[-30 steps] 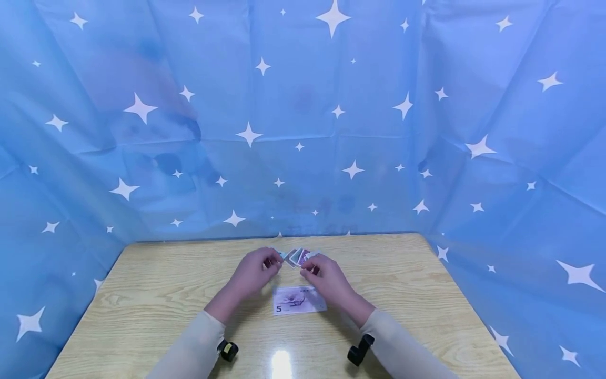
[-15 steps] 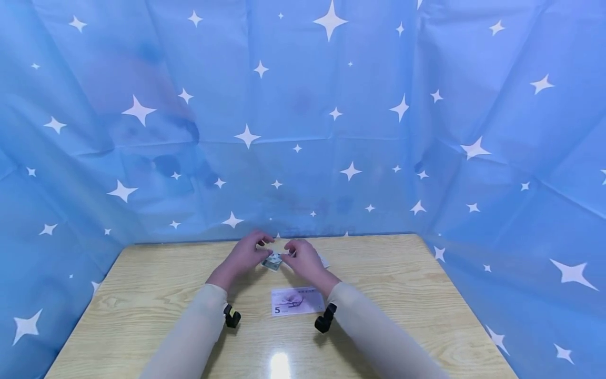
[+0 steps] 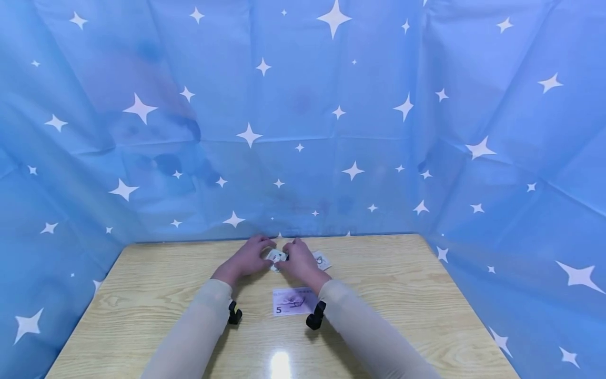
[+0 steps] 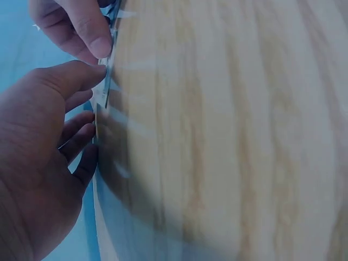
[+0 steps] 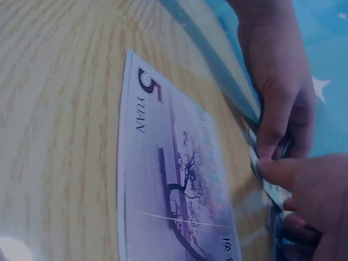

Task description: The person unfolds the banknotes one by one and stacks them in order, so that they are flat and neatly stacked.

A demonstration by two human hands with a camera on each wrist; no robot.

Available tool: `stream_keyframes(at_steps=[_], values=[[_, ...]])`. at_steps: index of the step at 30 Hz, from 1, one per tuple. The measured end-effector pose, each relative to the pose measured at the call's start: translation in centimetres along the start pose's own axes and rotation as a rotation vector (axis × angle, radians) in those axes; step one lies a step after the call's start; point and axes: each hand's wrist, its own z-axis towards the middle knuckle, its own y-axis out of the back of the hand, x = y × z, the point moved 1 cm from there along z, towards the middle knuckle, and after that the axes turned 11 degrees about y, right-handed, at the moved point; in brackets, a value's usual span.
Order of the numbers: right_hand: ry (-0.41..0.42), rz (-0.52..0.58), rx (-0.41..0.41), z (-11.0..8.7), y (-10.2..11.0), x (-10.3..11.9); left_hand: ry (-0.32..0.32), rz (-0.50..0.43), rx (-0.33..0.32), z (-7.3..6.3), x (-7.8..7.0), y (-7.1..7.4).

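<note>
At the far middle of the table, small pale cards (image 3: 276, 256) with a printed picture lie between both hands in the head view. My left hand (image 3: 248, 258) holds them from the left, its thumb at the near edge and fingers curled behind. From the right, my right hand (image 3: 299, 261) pinches the cards, thumb in front. In the right wrist view both thumbs meet at the thin edge of the cards (image 5: 273, 191). The left wrist view shows the left hand (image 4: 49, 114) with its thumb against the card edge (image 4: 105, 89). The fingers hide much of the cards.
A purple 5 yuan play banknote (image 3: 292, 301) lies flat nearer the front, partly beneath the right wrist. Another printed card (image 3: 322, 260) lies just right of the right hand. A blue starry curtain (image 3: 303, 105) hangs along the wooden table's (image 3: 156, 295) back edge and sides.
Both hands have shifted left and farther back. Colourful cards spread between them a second ago are now covered by the right hand, and a pale card shows between the fingers. The banknote stays put.
</note>
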Motion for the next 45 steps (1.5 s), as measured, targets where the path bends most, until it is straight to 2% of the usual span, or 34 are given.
stream_keyframes(at_steps=[5, 10, 13, 20, 29, 34, 39, 45], values=[[0.002, 0.037, -0.017, -0.1, -0.2, -0.2, -0.016, 0.049, -0.024, 0.1, 0.1, -0.2], [0.010, 0.093, -0.036, 0.0, -0.3, -0.4, -0.016, 0.004, -0.034, 0.1, 0.1, -0.3], [0.036, 0.126, -0.046, 0.1, -0.3, -0.5, -0.007, -0.049, -0.050, 0.1, 0.2, -0.3], [0.061, 0.203, -0.068, 0.1, -0.6, -0.8, 0.058, -0.185, -0.047, -0.1, 0.1, -0.5], [0.093, 0.255, -0.138, -0.3, -0.4, -0.6, 0.049, -0.303, -0.095, -0.6, 0.0, -0.6], [0.109, 0.358, -0.213, -0.9, 0.2, -0.3, 0.053, -0.431, -0.113, -1.1, 0.0, -0.7], [0.051, 0.523, -0.255, -1.4, 0.7, 0.1, 0.094, -0.602, -0.090, -1.7, -0.2, -0.5], [-0.010, 0.637, -0.263, -2.0, 0.9, 0.3, 0.109, -0.715, -0.117, -2.2, -0.5, -0.1]])
